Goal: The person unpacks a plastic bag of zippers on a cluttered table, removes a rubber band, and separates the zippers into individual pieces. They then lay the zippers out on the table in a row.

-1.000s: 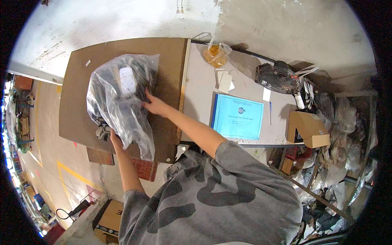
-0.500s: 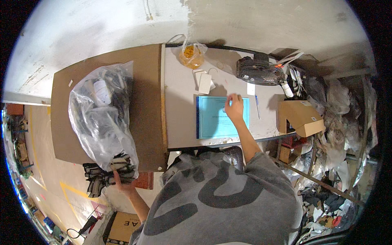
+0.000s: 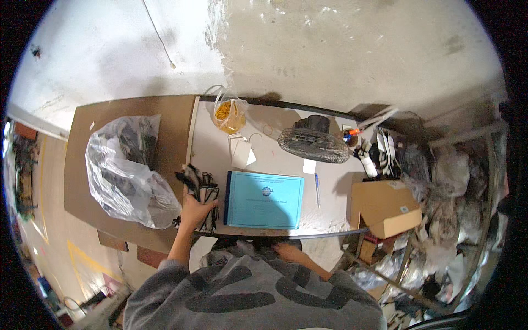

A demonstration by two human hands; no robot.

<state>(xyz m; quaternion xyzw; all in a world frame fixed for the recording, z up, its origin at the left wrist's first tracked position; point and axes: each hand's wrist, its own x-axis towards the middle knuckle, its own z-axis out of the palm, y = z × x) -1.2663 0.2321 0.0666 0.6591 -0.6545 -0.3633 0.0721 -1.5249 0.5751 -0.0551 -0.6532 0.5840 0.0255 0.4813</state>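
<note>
Gloves (image 3: 199, 190), one dark bundle with pale trim, lie at the left end of your table (image 3: 275, 159), near its front edge, and your left hand (image 3: 193, 212) has its fingers closed around the bundle's near end. Your right hand (image 3: 289, 253) sits low against your grey top, below the table's front edge; whether its fingers are curled or loose you cannot tell from here.

Just right of the gloves lies one blue booklet (image 3: 265, 199), flat and square to the edge, with a small round emblem at its middle. One pen (image 3: 317, 190) lies just beside its right side. Left of the gloves, one clear plastic bag (image 3: 126, 173) stuffed with dark items rests on a brown board (image 3: 165, 118).

Toward the back of the table you have one small clear bag (image 3: 226, 113) of yellow bits, two white tags (image 3: 241, 153) overlapping, and one black fan (image 3: 313, 144) lying face up. At the right end stands one open cardboard box (image 3: 385, 208) with a small white label on its side.
</note>
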